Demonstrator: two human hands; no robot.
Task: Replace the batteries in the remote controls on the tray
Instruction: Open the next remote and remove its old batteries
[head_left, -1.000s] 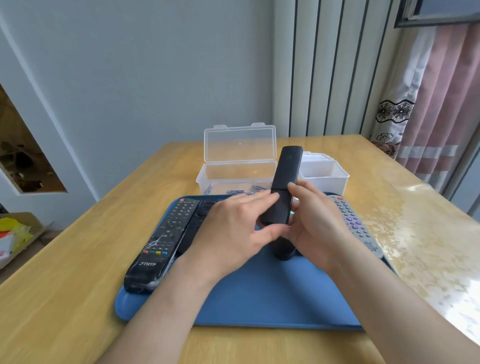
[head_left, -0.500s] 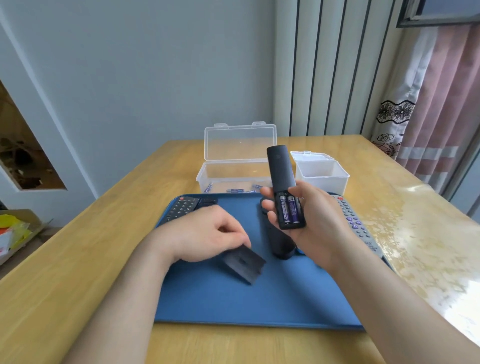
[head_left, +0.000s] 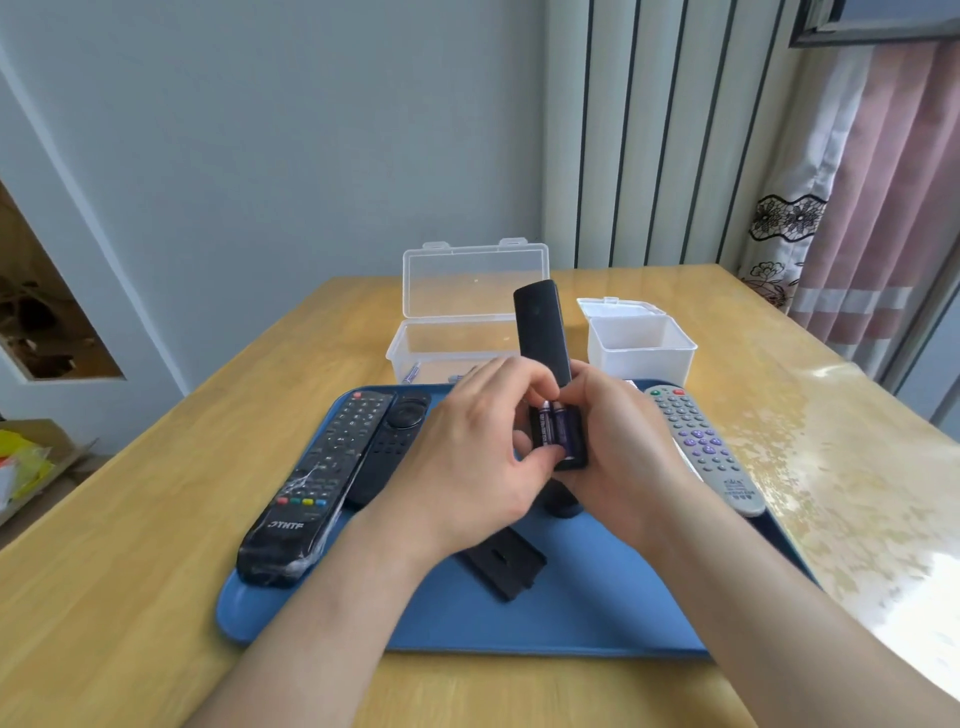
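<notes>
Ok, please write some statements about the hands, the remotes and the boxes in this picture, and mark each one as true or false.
1. The right hand holds the slim black remote with its battery compartment open and two batteries inside. True.
2. The battery cover is fitted on that remote. False: it lies on the blue tray, under the left wrist.
3. The grey remote lies on the left side of the tray. False: it lies on the right side.
4. The clear box behind the tray has its lid open. True.
5. The left hand rests flat on the table. False: its fingers and thumb pinch the batteries in the remote.
</notes>
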